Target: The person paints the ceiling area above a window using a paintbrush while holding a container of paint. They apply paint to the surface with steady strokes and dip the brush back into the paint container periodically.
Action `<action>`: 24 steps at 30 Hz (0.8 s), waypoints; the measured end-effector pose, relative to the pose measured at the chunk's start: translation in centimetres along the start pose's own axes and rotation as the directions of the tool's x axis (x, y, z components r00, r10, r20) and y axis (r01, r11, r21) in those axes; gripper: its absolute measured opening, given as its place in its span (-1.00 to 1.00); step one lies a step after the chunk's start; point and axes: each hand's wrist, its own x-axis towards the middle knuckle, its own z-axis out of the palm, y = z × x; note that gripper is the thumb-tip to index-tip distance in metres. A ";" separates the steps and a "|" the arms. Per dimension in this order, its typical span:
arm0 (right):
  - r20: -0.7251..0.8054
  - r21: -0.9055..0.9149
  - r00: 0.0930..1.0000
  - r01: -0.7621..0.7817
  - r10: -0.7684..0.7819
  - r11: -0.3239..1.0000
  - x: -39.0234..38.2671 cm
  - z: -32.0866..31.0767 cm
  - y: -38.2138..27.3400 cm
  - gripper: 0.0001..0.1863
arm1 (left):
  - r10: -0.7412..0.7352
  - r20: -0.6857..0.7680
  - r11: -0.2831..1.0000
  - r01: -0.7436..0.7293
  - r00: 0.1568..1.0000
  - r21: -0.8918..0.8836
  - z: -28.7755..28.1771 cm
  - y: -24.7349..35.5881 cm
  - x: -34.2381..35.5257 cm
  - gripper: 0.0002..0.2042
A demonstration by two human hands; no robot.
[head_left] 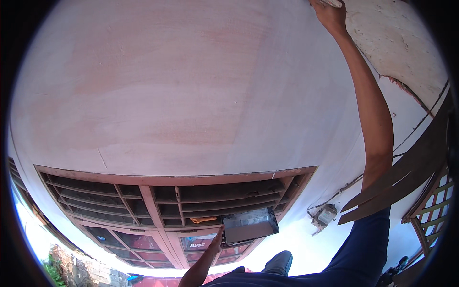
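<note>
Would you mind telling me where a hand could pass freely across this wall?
The wide plastered wall above the wooden louvred window is bare. Near the right hand, cracked plaster crowds it; the left hand touches a grey tray.

Place: outside wall of a house under repair | Landmark: red-brown louvred window frame (177, 210) | Above it: fresh pale plaster wall (181, 86) | Upper right of it: cracked old plaster (401, 52) | Right: wooden lattice (432, 215)
</note>
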 end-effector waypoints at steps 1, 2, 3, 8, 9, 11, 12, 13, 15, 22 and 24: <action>0.028 -0.073 0.997 -0.064 0.067 0.995 0.4 0.0 0.2 -0.79 | -0.001 0.004 1.000 0.001 1.000 0.002 0.1 0.0 0.1 -0.11; 0.052 -0.148 0.990 -0.125 0.134 0.981 0.7 -0.2 0.4 -0.79 | -0.002 0.009 1.000 0.002 1.000 0.004 0.3 -0.1 0.1 -0.12; 0.047 -0.137 0.989 -0.130 0.138 0.982 0.8 0.3 0.0 -0.79 | 0.002 -0.003 1.000 -0.002 1.000 -0.001 -0.3 -0.1 0.2 -0.12; 0.127 -0.225 0.988 -0.056 0.087 0.973 -3.5 0.0 -3.0 -0.80 | 0.031 -0.069 0.999 -0.029 0.997 0.030 1.7 0.7 -1.7 -0.20; 0.137 -0.298 0.986 -0.053 0.098 0.953 -5.1 0.0 -3.3 -0.76 | 0.029 -0.070 0.999 -0.027 0.997 0.033 1.8 0.8 -1.8 -0.20; 0.178 -0.324 0.974 -0.073 0.136 0.943 -8.6 0.2 -5.6 -0.73 | 0.044 -0.088 0.998 -0.040 0.995 0.051 1.5 0.9 -2.1 -0.20; 0.206 -0.275 0.966 -0.099 0.159 0.956 -10.3 0.5 -7.7 -0.74 | 0.043 -0.095 0.998 -0.038 0.995 0.055 1.1 0.8 -2.2 -0.20; 0.207 -0.117 0.977 -0.021 0.046 0.993 -12.6 0.5 -7.5 -0.67 | 0.042 -0.087 0.998 -0.037 0.995 0.056 1.0 0.9 -2.0 -0.20; 0.313 -0.115 0.905 -0.267 0.290 0.957 -16.1 0.4 -11.7 -0.64 | 0.036 -0.080 0.998 -0.031 0.996 0.060 0.5 0.6 -1.3 -0.20; 0.563 -0.067 0.785 -0.268 0.259 0.961 -22.9 -1.8 -16.8 -0.64 | -0.016 -0.053 0.998 0.020 0.998 0.063 0.1 0.6 -1.1 -0.14; 0.404 -0.019 0.894 -0.202 0.192 0.979 -20.1 -2.9 -14.4 -0.66 | -0.004 -0.050 0.997 0.007 0.999 0.071 0.3 0.6 -1.0 -0.13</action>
